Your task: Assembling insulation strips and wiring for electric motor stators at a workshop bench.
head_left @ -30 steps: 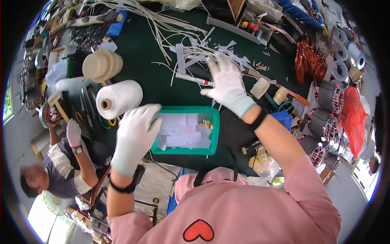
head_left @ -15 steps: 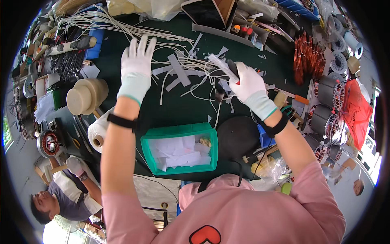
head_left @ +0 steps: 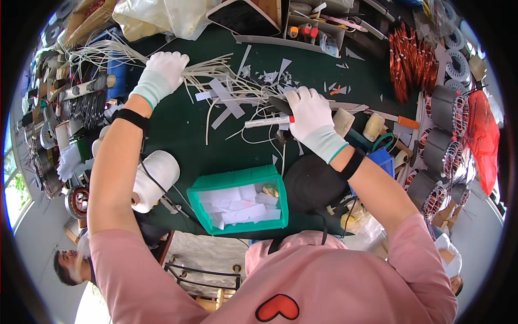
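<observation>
My left hand (head_left: 166,71), in a white knitted glove, is closed around a bundle of thin whitish cords (head_left: 211,69). The cords stick out on both sides of the fist, fanning toward the far left and across the table's middle. My right hand (head_left: 311,114), gloved too, is closed on a white marker pen (head_left: 265,122) with a red end by the fingers. A dark, flat-looking tool (head_left: 280,105) also juts from that hand; its kind is unclear. White paper strips (head_left: 227,97) lie over the cords between my hands.
A green bin (head_left: 237,174) of paper pieces stands near me, beside a round black disc (head_left: 315,183) and a white thread spool (head_left: 156,181). Copper wire coils (head_left: 413,62) and motor stators (head_left: 440,146) line the right. A tablet (head_left: 245,16) lies at the back. Other people are at both sides.
My left hand has gone from spread fingers to a closed grip on the cords, shifting left. The right hand has come slightly nearer, and the marker has swung to point left.
</observation>
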`<state>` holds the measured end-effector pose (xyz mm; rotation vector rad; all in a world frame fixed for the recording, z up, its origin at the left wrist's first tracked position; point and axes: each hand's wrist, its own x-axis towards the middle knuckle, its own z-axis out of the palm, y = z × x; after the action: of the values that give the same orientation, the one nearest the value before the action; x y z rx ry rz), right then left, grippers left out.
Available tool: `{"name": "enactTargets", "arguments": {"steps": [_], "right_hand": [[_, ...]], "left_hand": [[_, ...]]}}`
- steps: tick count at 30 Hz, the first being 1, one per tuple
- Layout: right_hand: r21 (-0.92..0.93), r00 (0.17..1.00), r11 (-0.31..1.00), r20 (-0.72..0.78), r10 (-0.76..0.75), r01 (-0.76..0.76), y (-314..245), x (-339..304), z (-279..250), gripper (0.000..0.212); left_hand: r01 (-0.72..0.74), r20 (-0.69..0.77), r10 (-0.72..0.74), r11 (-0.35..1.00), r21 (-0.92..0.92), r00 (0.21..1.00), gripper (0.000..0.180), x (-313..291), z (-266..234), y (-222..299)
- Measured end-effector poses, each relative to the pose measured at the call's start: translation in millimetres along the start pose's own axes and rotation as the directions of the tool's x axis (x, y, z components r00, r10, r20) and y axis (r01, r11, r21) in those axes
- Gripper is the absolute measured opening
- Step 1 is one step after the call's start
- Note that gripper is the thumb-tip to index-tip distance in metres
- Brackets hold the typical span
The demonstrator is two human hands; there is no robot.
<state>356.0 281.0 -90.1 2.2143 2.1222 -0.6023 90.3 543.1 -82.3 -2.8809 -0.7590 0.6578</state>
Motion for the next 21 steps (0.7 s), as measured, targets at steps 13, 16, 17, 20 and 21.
{"name": "enactTargets", "arguments": {"steps": [13, 16, 17, 20, 21], "right_hand": [[0.340, 0.983, 0.940, -0.166, 0.073, -0.012, -29.9, 66.8, -10.8, 0.021], [0.198, 0.976, 0.976, -0.180, 0.126, -0.090, -31.5, 79.9, -3.7, 0.029], [0.142, 0.984, 0.987, -0.153, 0.094, -0.072, -30.9, 76.9, -5.1, 0.032], [0.111, 0.986, 0.994, -0.166, 0.021, -0.002, -44.8, 76.6, -12.6, 0.019], [0.257, 0.994, 0.966, -0.103, 0.039, -0.011, -47.7, 63.4, -28.1, 0.017]], "left_hand": [[0.302, -0.302, -0.355, 0.930, -0.208, 0.885, 0.022, 8.6, 6.8, -16.8], [0.383, -0.195, -0.410, 0.909, -0.162, 0.891, 0.021, 29.8, 8.0, 7.2], [0.398, -0.208, -0.435, 0.896, -0.196, 0.876, 0.020, 32.4, 10.0, 8.2], [0.211, -0.397, -0.160, 0.973, 0.089, 0.904, 0.015, 20.4, 41.0, -9.7], [0.286, -0.386, -0.355, 0.932, -0.224, 0.852, 0.022, 18.4, 46.1, 0.1]]}}
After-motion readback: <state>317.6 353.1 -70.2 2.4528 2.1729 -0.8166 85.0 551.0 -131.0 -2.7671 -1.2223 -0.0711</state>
